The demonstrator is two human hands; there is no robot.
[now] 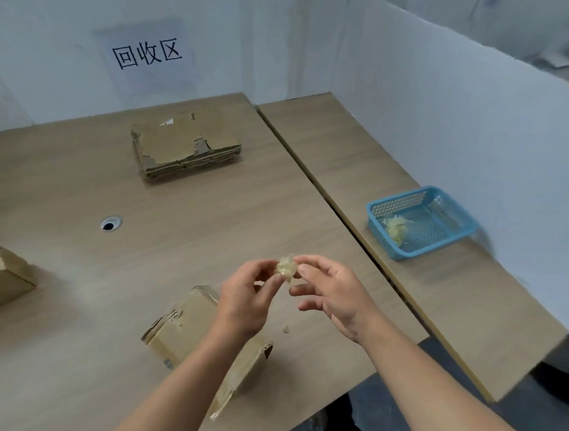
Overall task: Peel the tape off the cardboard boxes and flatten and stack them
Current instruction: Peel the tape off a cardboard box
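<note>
White partitions are closing in a wooden worktop (211,212) where two hands are balling up tape.

In the head view, the left hand (247,298) and right hand (332,292) are each pinching one small crumpled tape wad (286,267) between thumb and fingertips, with the right hand's other fingers hanging loosely spread. A torn, half-collapsed box (180,328) is lying under the left forearm, a flattened stack (185,146) is sitting far back, and another box (0,274) is showing at the left edge. A blue basket (420,221), well apart to the right, is holding tape scraps. The wad is probably feather-light, soft and sticky, likely clinging to fingers; the box is probably light and stiff, and is best gripped at opposite edges.
</note>
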